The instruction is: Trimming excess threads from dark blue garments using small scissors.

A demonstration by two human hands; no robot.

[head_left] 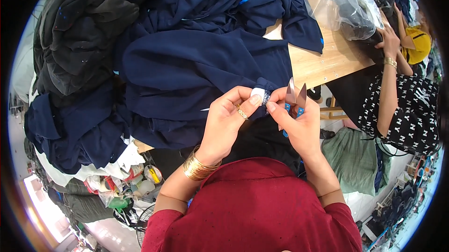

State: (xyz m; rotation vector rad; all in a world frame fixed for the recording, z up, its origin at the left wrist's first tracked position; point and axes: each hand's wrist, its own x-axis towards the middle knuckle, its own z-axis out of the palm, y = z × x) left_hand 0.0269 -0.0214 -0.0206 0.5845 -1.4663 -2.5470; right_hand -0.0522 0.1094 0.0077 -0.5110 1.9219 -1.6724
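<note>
Navy blue fabric [201, 65] lies in a large spread over the table in front of me. My left hand [227, 121], with a ring and gold bangles, is closed on a gathered edge of this navy garment, where a small white label [257, 92] and whitish stitching show. Close beside it, my right hand [299, 126] holds a pair of thread snips [295, 100] with blue handles, blades apart and pointing away from me. The right thumb and forefinger also meet at the stitched edge; whether they pinch it is hard to make out.
A dark black cloth heap [89, 32] rises at the left. The wooden table [327, 53] carries a clear plastic bag [346, 9] at far right. A co-worker in a black patterned top [402, 111] reaches toward that bag. Green cloth [353, 158] hangs at right; clutter [135, 182] sits below left.
</note>
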